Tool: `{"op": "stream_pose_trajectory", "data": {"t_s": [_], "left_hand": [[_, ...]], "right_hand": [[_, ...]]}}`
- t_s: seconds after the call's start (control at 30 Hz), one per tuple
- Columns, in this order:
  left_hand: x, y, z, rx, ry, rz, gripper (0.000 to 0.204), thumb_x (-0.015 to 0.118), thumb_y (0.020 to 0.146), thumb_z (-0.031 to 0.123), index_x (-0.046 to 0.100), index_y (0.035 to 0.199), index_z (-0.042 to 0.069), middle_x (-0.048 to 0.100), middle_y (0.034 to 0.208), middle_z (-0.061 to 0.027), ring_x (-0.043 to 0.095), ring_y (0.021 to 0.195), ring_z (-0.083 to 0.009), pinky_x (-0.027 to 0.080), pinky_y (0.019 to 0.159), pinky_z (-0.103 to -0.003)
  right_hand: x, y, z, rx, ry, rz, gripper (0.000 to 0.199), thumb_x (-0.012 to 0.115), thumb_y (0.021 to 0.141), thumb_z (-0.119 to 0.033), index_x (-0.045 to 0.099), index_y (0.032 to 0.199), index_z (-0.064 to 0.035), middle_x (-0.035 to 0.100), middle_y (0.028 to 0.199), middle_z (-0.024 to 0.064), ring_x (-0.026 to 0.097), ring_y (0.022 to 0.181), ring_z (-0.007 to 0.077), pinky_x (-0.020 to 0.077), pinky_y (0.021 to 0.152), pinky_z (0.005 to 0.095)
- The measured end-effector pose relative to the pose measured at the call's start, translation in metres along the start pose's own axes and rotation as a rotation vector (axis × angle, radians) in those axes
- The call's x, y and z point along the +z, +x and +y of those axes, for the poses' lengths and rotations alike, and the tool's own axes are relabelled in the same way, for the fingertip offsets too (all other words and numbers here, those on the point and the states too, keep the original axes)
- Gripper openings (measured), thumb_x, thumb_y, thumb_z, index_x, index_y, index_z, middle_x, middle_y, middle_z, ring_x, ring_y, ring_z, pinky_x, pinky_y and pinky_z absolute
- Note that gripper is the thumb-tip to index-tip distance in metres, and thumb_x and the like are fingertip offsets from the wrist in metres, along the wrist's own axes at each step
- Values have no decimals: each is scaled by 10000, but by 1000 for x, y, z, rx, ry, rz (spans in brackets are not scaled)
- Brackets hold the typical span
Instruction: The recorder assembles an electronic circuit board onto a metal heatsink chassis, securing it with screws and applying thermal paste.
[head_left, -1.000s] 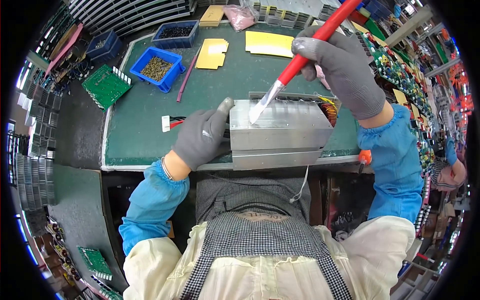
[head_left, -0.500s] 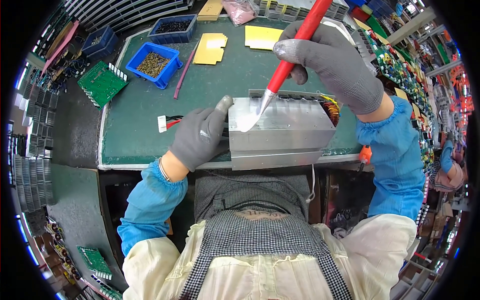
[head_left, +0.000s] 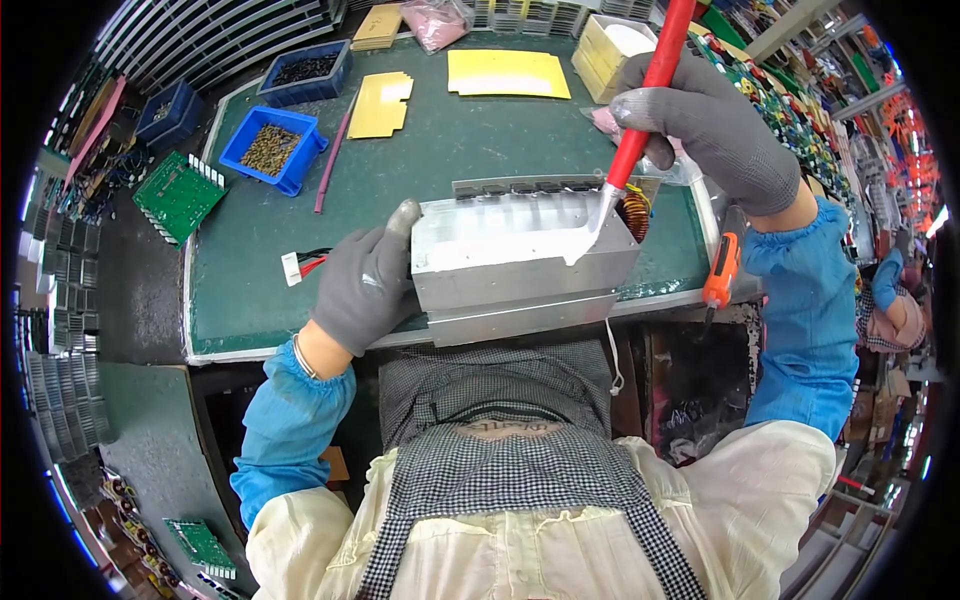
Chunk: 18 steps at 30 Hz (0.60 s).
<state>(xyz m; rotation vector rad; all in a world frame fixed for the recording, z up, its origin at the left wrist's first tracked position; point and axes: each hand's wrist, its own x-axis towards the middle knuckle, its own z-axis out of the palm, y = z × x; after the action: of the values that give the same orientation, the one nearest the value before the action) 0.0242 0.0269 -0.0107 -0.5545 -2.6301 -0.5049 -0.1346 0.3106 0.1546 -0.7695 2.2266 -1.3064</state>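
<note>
Right grip clenches a red-handled spatula spreading white paste on the metal block at the tabletop's near edge; left grip should brace it firmly.

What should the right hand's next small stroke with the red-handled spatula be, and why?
Probably draw the red-handled spatula leftward along the metal housing. Its blade tip sits at the right end of the white paste, which lies as an uneven band across the top face. The left hand grips the housing's left end, steadying it, and the right hand holds the handle tilted for such a pull.
</note>
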Motion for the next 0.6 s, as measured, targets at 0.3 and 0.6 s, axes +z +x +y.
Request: {"op": "stream_pose_trajectory", "data": {"t_s": [0.3, 0.6], "left_hand": [[2, -5, -2, -9, 14, 15, 956, 857, 600, 178, 371, 1398, -25, 654, 915, -131, 653, 813, -320, 494, 698, -417], [-1, -5, 0, -11, 10, 15, 905, 837, 621, 201, 399, 1378, -30, 647, 896, -121, 639, 774, -316, 490, 684, -411]], "right_hand": [[-13, -20, -9, 51, -36, 103, 243, 621, 892, -223, 653, 933, 14, 639, 788, 60, 554, 590, 80, 450, 556, 224], [54, 12, -27, -208, 72, 81, 319, 666, 900, -300, 689, 937, 17, 640, 744, 53, 590, 624, 103, 481, 612, 250]]}}
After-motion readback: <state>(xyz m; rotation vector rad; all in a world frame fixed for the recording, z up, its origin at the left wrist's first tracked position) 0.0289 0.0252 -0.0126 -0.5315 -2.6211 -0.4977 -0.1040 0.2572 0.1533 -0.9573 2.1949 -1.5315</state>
